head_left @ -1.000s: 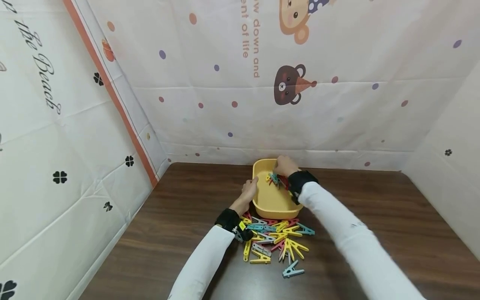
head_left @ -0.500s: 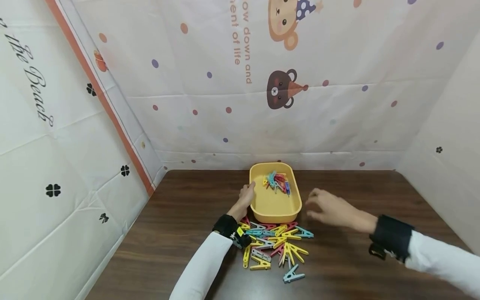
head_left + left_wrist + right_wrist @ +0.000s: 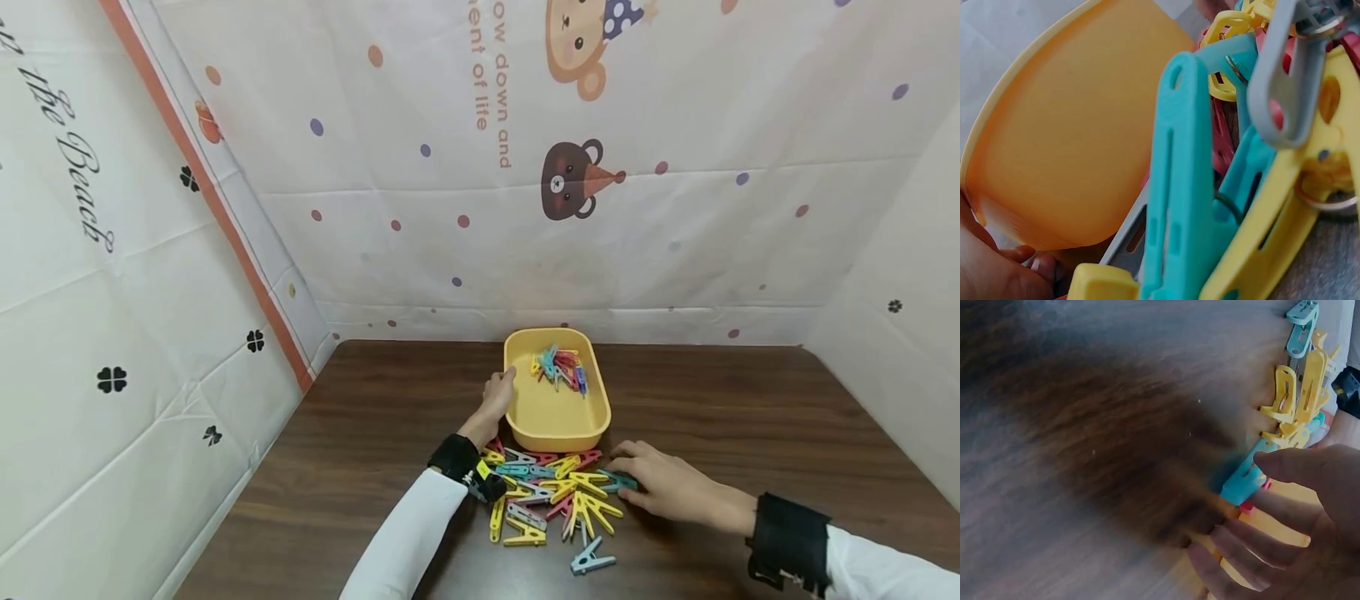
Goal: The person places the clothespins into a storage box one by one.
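My left hand (image 3: 495, 397) grips the left rim of a yellow plastic tub (image 3: 555, 421), thumb over the edge. Curled fingertips (image 3: 1038, 265) of that hand show under the tub's wall in the left wrist view. Inside the tub lies a small cluster of coloured clothespins (image 3: 558, 367). My right hand (image 3: 667, 483) is at the right side of a loose clothespin pile (image 3: 532, 492). Its thumb and fingers lie around a teal clothespin (image 3: 1244, 481), the thumb tip against it; a firm pinch is not visible.
The pile of yellow, teal, grey and red clothespins spreads in front of the tub. A light blue clothespin (image 3: 591, 557) lies apart at the near end. The dark wooden table (image 3: 360, 467) meets a printed cloth wall (image 3: 420, 258) behind the tub.
My right hand has come out of the tub, swung right, then moved down to the teal clothespin at the pile's edge. The tub contents are now uncovered. My left hand stays on the rim.
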`<state>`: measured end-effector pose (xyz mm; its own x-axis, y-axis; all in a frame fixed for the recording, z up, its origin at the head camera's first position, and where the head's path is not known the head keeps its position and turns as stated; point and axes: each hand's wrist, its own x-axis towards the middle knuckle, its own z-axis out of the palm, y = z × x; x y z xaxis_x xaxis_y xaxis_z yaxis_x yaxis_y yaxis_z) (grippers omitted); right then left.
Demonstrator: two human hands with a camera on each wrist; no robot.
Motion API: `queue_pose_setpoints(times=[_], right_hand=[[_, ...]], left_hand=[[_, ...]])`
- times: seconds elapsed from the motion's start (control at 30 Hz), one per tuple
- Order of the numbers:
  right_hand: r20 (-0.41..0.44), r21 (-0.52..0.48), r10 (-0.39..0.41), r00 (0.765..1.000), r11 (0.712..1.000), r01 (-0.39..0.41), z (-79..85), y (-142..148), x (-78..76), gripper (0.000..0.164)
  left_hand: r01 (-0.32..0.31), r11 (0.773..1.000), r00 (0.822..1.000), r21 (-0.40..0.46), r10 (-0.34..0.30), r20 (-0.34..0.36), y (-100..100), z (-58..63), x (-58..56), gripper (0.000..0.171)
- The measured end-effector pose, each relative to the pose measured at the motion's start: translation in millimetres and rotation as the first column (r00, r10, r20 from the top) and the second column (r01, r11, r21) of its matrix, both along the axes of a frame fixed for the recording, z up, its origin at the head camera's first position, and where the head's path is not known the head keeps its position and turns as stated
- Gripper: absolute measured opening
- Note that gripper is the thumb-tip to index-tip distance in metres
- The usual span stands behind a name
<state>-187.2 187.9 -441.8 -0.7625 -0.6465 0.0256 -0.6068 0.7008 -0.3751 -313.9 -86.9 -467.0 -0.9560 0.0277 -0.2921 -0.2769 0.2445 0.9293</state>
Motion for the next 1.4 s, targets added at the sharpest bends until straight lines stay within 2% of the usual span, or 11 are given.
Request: queue_pose_setpoints(times=[0.17,0.3,0.43,0.73,0.87,1.03,1.13,1.23,1.33,1.4], right_hand=[[0.034,-0.1,0.013,0.999,0.995,-0.01,0.0,-7.0,-5.1,0.033],[0.036,-0.142,0.045,0.998,0.989,-0.039,0.2,-12.3,-6.4,0.024],[0.053,-0.13,0.042,0.998,0.991,-0.035,1.1,-13.3,-3.4,0.017],[0.04,-0.084,0.044,0.998,0.996,-0.041,3.0,-9.9,0.1,0.024],[0.04,-0.084,0.052,0.998,0.995,-0.048,15.7,-4.0,2.7,0.026],[0.012,-0.109,0.08,0.997,0.991,-0.078,50.0,-1.8,-1.8,0.019],[-0.078,-0.148,0.091,0.993,0.984,-0.102,75.3,-7.2,-18.0,0.015],[-0.16,-0.185,0.039,0.986,0.98,-0.069,99.8,-20.0,-49.1,0.013],[-0.162,-0.204,-0.067,0.984,0.978,0.033,116.9,-37.5,-90.0,0.012],[-0.127,-0.192,-0.135,0.983,0.975,0.109,121.0,-51.0,-118.3,0.014]], left_hand=[[0.017,1.0,1.0,0.007,-0.018,0.007,0.2,5.0,-2.2,0.064],[0.006,1.0,1.0,0.001,-0.006,0.014,0.7,4.9,-0.2,0.065],[-0.004,1.0,1.0,-0.007,0.004,0.023,1.4,3.0,0.5,0.066],[-0.005,1.0,1.0,-0.011,0.005,0.019,0.6,3.0,-2.1,0.064],[0.0,1.0,1.0,-0.015,0.0,0.025,1.4,3.7,-1.7,0.065],[-0.001,1.0,0.999,-0.017,0.001,0.034,1.6,1.4,-0.2,0.065],[0.011,1.0,0.999,-0.018,-0.011,0.031,1.0,1.1,0.1,0.064],[0.017,1.0,1.0,-0.018,-0.016,0.024,0.4,2.1,-0.9,0.064],[0.024,1.0,1.0,-0.01,-0.024,0.02,0.4,3.3,-2.2,0.065],[0.03,1.0,0.999,-0.002,-0.03,0.015,-0.5,3.5,-2.4,0.065]])
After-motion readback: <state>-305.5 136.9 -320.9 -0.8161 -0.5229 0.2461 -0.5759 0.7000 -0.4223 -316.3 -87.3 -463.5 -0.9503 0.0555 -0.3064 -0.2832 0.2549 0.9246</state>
